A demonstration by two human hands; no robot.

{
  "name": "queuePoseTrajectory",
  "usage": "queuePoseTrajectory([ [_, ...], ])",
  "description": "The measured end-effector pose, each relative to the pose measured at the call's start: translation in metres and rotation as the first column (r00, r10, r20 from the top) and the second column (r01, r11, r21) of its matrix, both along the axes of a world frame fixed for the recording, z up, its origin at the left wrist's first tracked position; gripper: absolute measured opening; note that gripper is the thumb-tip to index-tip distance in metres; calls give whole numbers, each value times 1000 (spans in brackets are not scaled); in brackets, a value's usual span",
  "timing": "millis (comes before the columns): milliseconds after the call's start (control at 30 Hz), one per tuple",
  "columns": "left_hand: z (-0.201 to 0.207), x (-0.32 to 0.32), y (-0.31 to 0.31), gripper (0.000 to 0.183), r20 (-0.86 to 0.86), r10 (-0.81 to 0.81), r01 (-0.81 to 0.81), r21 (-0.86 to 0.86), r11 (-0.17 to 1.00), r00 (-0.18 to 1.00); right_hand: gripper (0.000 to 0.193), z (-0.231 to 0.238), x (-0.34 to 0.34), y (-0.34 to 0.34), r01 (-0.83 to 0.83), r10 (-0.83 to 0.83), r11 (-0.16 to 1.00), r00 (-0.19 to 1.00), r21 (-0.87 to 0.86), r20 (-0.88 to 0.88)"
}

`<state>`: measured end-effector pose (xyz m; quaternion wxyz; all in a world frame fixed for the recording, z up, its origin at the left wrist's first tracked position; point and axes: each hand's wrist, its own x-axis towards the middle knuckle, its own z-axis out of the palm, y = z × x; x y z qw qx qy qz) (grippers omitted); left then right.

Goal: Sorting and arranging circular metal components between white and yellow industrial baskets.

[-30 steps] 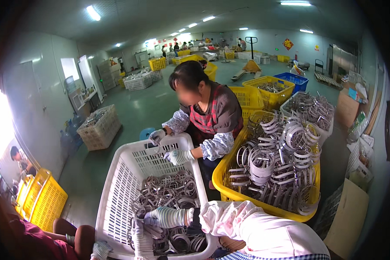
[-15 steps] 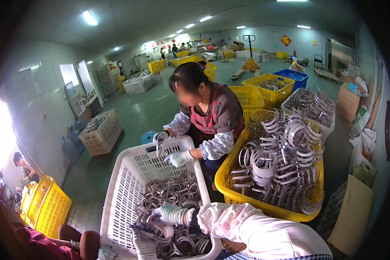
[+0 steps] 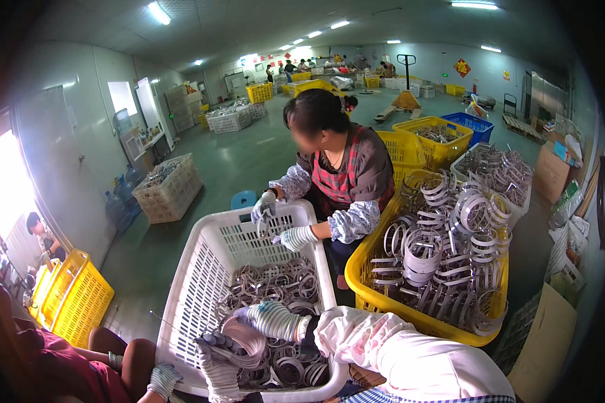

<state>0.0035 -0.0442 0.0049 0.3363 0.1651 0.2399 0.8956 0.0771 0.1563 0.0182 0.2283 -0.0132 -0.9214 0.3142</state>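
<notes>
My left hand (image 3: 216, 369), in a pale striped glove, curls its fingers round one end of a bundle of metal ring clamps (image 3: 243, 341). From the right, my right hand (image 3: 272, 318), gloved in white and grey stripes, grips the top of the same bundle. Both hands are over the near part of a white slatted basket (image 3: 189, 295). Many loose metal ring clamps (image 3: 292, 373) lie jumbled in the basket below them. The rings in my grip sit side by side, closely aligned.
Across the basket a co-worker (image 3: 339, 161) in gloves handles a ring clamp. A yellow basket (image 3: 359, 282) heaped with ring clamps stands at the right. Another person's gloved hand (image 3: 163, 381) rests by the basket's near left corner. Yellow crates (image 3: 81, 295) stand at the left.
The bundle between my hands has risen slightly and turned, showing more rings side by side. The co-worker's left-side hand has lowered the clamp. The whole view has shifted a little.
</notes>
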Motion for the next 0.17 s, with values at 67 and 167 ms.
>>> queuePoseTrajectory([
  [67,8,4,1,31,16,81,-80,-44,996,997,28,2,1,-1,0,0,1000,1000,-4,10],
  [167,9,4,-1,28,-86,13,-13,1,1000,996,30,3,1,1,14,-10,998,997,-54,78],
])
